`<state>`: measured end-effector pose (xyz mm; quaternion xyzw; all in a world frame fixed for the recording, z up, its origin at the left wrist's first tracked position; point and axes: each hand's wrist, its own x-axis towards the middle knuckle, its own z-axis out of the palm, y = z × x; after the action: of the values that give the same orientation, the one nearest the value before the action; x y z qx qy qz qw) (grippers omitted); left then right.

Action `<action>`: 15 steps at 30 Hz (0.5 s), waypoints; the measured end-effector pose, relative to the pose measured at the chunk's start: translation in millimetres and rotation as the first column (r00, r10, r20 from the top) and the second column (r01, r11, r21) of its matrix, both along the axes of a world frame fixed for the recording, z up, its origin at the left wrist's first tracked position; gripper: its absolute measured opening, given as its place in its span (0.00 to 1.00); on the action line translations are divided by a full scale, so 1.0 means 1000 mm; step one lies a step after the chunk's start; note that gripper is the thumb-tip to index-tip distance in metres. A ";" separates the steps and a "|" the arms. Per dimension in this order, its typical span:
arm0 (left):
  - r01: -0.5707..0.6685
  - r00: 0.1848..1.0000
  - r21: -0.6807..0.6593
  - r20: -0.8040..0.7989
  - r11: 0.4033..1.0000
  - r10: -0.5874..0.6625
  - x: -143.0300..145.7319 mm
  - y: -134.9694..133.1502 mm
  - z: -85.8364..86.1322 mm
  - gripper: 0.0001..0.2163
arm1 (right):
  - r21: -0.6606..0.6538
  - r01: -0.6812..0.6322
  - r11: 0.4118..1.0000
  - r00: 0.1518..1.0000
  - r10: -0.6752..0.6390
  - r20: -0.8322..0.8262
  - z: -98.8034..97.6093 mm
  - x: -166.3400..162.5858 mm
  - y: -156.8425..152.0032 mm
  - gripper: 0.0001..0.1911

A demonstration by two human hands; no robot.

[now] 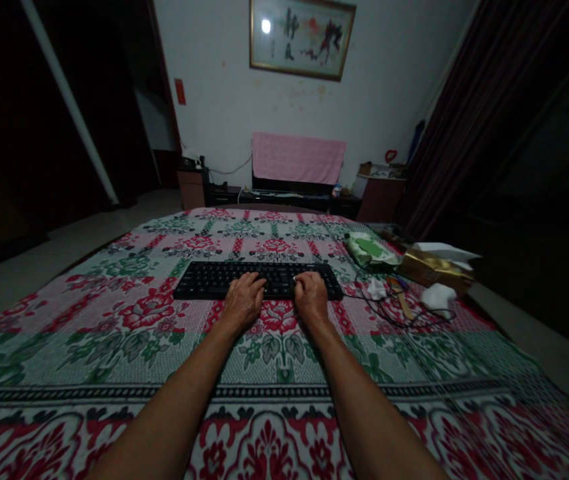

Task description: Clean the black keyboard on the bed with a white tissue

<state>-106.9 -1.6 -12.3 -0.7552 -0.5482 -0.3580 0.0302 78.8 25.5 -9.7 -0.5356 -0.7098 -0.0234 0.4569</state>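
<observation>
A black keyboard (207,280) lies lengthwise across the flowered cloth in front of me. Over its middle keys rests my left hand (245,295), palm down, its fingers extended and a little apart. My right hand (311,295) is on the right part of the keyboard, fingers curled and thumb drawn in close to them. A tiny pale spot shows at its fingertips, too small to name. Both hands hide some of the keys beneath them.
On the right lie a green wipes pack (370,253), a gold tissue box (434,270), crumpled white tissues (438,297), a wooden-handled brush (401,298) and a looped black cable (389,321). A pink cloth (298,157) drapes over something by the far wall.
</observation>
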 end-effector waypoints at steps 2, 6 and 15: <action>0.008 1.000 0.003 0.017 1.000 -0.008 0.000 0.000 0.000 0.14 | -0.011 -0.011 1.000 1.000 0.011 0.002 0.000 0.001 0.000 0.12; 0.009 1.000 0.003 0.022 1.000 -0.009 0.000 0.000 0.000 0.14 | -0.007 0.039 0.999 0.999 -0.039 0.005 0.003 0.007 0.001 0.13; -0.004 0.999 0.044 0.036 0.999 0.002 -0.002 0.004 -0.004 0.14 | 0.049 -0.072 0.996 0.995 0.075 -0.064 0.005 0.007 0.001 0.14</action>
<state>-109.2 2.0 -16.7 -0.7469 -0.5419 -0.3835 0.0374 85.5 26.6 -4.3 -0.4986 -0.7130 -0.0055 0.4930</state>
